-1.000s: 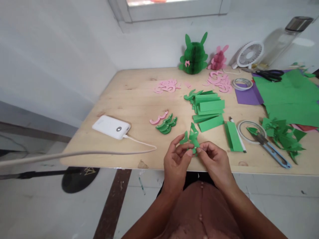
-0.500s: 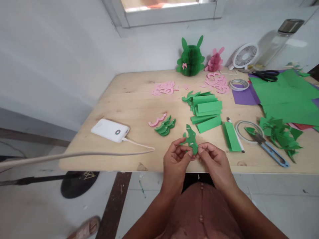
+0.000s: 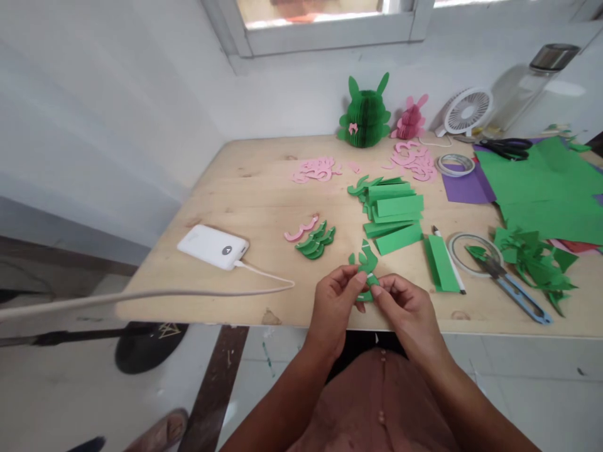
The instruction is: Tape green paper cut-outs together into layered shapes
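Near the table's front edge, my left hand (image 3: 335, 304) and my right hand (image 3: 409, 307) pinch a green paper cutout (image 3: 366, 296) between thumbs and fingers. It has curved edges and small whitish strips. Just beyond the fingertips lie loose green paper scraps (image 3: 368, 256). To the left rest a small stack of scalloped green paper pieces (image 3: 313, 242) and a pink wavy paper strip (image 3: 301, 229). Folded green paper strips (image 3: 399, 207) are piled behind my hands. My fingers partly hide the cutout.
On the right are a folded green strip (image 3: 440, 263), a pen (image 3: 450, 262), a tape roll (image 3: 456, 267), blue-handled snips (image 3: 522, 295) and green scraps (image 3: 532, 260). A power bank (image 3: 211, 246) with a cable lies left. Paper rabbits (image 3: 365, 119), a fan (image 3: 467, 112) and a bottle (image 3: 527, 94) stand behind.
The green cutout has been turned and drawn lower between my fingers. Green scraps show beyond the fingertips. The whole view has shifted slightly.
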`<move>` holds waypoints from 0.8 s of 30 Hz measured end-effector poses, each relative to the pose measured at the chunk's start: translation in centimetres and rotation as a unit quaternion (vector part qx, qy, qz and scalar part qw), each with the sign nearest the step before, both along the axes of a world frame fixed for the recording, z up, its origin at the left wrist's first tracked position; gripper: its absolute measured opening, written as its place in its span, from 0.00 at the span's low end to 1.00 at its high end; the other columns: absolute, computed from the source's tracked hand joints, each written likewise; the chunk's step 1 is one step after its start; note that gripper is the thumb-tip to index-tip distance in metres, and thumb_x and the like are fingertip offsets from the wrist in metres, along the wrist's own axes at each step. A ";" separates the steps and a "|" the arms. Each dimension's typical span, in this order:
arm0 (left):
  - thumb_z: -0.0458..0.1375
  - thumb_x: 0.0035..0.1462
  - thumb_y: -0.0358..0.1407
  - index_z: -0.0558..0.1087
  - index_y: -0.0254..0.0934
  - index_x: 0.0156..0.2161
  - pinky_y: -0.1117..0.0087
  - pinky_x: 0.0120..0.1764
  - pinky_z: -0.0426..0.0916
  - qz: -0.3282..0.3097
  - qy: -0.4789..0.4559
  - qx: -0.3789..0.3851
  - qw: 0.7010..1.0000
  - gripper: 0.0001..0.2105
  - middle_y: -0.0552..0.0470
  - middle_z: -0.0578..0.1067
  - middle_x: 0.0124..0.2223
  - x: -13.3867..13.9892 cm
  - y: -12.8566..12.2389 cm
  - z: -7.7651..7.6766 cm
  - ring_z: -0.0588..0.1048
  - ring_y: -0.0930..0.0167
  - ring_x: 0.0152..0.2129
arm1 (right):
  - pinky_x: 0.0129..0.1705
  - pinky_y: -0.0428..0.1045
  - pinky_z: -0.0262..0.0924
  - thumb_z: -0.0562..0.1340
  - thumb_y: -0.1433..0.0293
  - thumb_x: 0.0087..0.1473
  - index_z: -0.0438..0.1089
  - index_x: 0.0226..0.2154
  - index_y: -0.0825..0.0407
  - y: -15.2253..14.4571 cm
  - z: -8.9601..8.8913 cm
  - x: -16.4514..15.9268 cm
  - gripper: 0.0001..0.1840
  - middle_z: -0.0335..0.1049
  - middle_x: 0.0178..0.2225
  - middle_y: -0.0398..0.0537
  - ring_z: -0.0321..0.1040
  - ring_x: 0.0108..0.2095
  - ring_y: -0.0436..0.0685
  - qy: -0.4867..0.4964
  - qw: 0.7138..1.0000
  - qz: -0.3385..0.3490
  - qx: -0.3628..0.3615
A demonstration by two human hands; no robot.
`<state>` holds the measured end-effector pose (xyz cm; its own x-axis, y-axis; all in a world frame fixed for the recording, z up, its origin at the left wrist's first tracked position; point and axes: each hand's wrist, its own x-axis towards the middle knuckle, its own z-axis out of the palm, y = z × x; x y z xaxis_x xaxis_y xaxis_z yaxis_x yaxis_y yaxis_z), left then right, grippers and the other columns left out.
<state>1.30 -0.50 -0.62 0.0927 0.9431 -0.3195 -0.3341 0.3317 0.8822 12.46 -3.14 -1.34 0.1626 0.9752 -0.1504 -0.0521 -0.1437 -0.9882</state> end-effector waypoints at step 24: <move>0.60 0.48 0.42 0.68 0.35 0.26 0.77 0.20 0.56 -0.202 0.071 -0.015 0.977 0.11 0.55 0.71 0.20 -1.4 -0.1 0.5 0.62 0.79 0.14 | 0.24 0.43 0.53 0.63 0.60 0.49 0.68 0.23 0.52 1.7 1.0 0.8 0.13 0.60 0.18 0.37 0.55 0.21 0.47 -0.056 0.996 -0.062 0.008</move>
